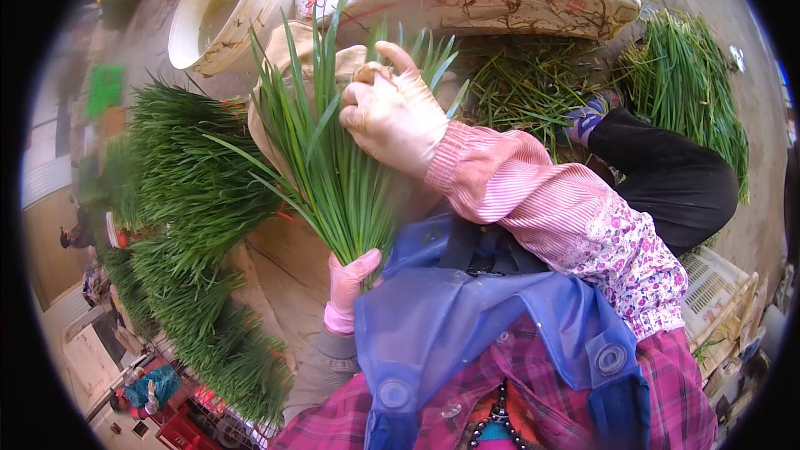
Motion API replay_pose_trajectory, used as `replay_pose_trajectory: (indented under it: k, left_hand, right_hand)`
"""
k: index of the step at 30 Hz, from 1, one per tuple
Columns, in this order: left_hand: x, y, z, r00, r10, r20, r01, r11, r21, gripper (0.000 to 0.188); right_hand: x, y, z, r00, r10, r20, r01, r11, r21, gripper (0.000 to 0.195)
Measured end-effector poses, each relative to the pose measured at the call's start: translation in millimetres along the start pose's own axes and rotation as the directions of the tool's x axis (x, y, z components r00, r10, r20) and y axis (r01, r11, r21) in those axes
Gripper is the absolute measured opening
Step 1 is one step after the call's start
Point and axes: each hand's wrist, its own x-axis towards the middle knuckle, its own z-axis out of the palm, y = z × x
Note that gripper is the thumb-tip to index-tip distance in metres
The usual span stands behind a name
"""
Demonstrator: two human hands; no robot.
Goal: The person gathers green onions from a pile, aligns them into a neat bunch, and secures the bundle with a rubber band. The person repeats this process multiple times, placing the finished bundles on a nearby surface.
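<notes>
My left hand (353,284), in a thin pinkish glove, is closed around the lower part of a bunch of long green leaves (337,181), which look like garlic chives. The leaves fan out upward and to the left, away from the blue plastic apron (437,306). My right hand (397,109), in a pale stained glove, is over the upper right side of the bunch. Its fingers are bent, with one finger raised; whether any leaf is pinched in them cannot be told. The bunch's lower ends are hidden by the left hand and the apron.
Tied green bundles (194,156) are piled along the left. A white bucket (275,6) with murky liquid stands at the upper left. Beside it, a white-wrapped block (475,6) bears more stalks. Loose leaves (525,87) and a leaf heap (687,87) lie right; a plastic crate (712,287) is lower right.
</notes>
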Motion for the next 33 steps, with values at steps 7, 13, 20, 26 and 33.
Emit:
replay_pose_trajectory:
  k: [7, 13, 20, 26, 33]
  left_hand:
    - [0, 6, 3, 0.998, 0.032, 0.050, -0.032, 0.999, 0.001, 0.025]
    - [-5, 12, 10, 0.999, -0.017, 0.032, 0.017, 1.000, 0.001, 0.026]
    - [-10, 17, 13, 0.999, -0.051, 0.020, 0.051, 0.999, -0.014, 0.026]
    - [-12, 18, 14, 0.999, -0.023, 0.045, 0.024, 0.999, -0.035, 0.030]
    - [-11, 15, 19, 0.997, 0.044, 0.067, -0.038, 0.995, -0.091, 0.032]
  right_hand:
    - [9, 33, -28, 0.943, 0.322, 0.086, -0.328, 0.943, 0.054, 0.012]
    - [15, -7, -32, 0.971, -0.217, -0.099, 0.238, 0.889, 0.391, 0.029]
    - [-19, -24, -30, 0.946, -0.278, 0.166, 0.236, 0.943, 0.236, 0.031]
    - [-7, -38, -27, 0.986, 0.033, 0.165, -0.107, 0.877, 0.468, 0.016]
    - [12, -61, -26, 0.853, 0.390, 0.346, -0.513, 0.748, 0.421, 0.031]
